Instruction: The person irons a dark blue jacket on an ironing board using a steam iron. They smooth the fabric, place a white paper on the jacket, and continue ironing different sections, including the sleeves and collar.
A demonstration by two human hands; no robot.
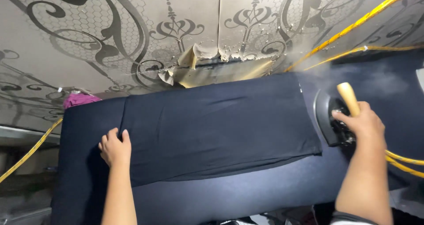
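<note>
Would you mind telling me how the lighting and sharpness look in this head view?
Head view: bright light washes the dark cloth pale at the near edge; steam hazes the area above the iron; the left hand and right hand are sharp.

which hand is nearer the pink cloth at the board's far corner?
Left. The left hand lies flat on the dark fabric, just below the pink cloth; the right hand grips the iron, far across.
</note>
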